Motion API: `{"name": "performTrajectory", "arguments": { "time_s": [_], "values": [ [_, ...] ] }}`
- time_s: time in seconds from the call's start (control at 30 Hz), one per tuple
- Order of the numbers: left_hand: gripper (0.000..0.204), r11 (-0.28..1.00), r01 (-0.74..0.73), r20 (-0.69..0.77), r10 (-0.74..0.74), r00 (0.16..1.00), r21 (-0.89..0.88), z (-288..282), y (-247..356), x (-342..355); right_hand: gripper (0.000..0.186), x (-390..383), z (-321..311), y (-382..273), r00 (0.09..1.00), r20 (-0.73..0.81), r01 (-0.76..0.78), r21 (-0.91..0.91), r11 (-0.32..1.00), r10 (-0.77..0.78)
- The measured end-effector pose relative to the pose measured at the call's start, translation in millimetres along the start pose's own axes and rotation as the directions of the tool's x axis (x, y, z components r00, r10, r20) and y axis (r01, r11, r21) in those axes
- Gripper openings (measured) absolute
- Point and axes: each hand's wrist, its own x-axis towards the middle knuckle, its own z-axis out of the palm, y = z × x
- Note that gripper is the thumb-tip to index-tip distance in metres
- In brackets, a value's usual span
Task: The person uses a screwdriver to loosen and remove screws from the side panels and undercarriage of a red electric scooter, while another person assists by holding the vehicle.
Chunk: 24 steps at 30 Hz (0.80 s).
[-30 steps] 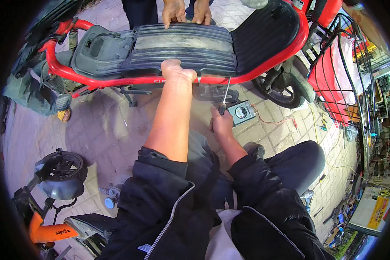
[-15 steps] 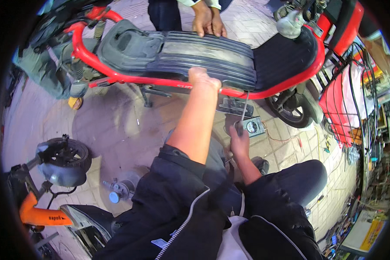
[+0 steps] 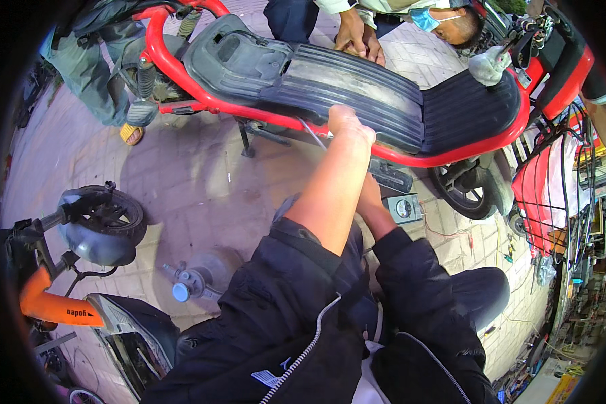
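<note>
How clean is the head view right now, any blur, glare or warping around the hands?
Head view: sharp and evenly lit, daylight, soft shadows on the paving. Fisheye bends the red scooter frame and blacks out the corners. No glare. The left hand is clear on the ribbed footboard; the right hand is hidden behind the left forearm.

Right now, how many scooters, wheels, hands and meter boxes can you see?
Scooters: 2, the red scooter and the orange scooter
Wheels in clear view: 2, the red scooter's wheel and the orange scooter's wheel
Hands: 3, the left hand and the co-worker's hands, 2; the right hand is hidden
Meter boxes: 1, the grey meter box
Total: 8
</note>
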Motion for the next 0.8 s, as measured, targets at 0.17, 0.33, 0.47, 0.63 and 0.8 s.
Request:
{"name": "performTrajectory", "arguments": {
  "time_s": [0.17, 0.33, 0.47, 0.63, 0.8],
  "values": [
    [0.038, 0.999, 0.000, 0.091, 0.004, 0.996, -0.044, 7, -10, -14, 0.042, 41, 58, 46, 0.964, -0.220, 0.203, 0.237, 0.950, -0.151],
    [0.031, 0.999, 0.001, -0.075, 0.002, 0.997, 0.039, -1, -7, 1, 0.040, 41, 100, 42, 0.984, -0.155, 0.140, 0.333, 0.933, -0.092],
    [0.034, 0.998, 0.029, 0.131, -0.021, 0.991, -0.059, 7, -22, -13, 0.038, 43, 106, 47, 0.981, -0.179, 0.124, 0.293, 0.948, -0.073],
    [0.034, 0.990, -0.087, -0.061, 0.094, 0.994, 0.111, -3, -13, -11, 0.036, 39, 128, 33, 0.987, -0.133, 0.126, 0.334, 0.934, -0.086],
    [0.029, 0.993, -0.046, 0.049, 0.051, 0.997, -0.105, 6, -21, -17, 0.034, 15, 108, 58, 0.990, -0.123, 0.104, 0.306, 0.946, -0.070]
  ]
}}
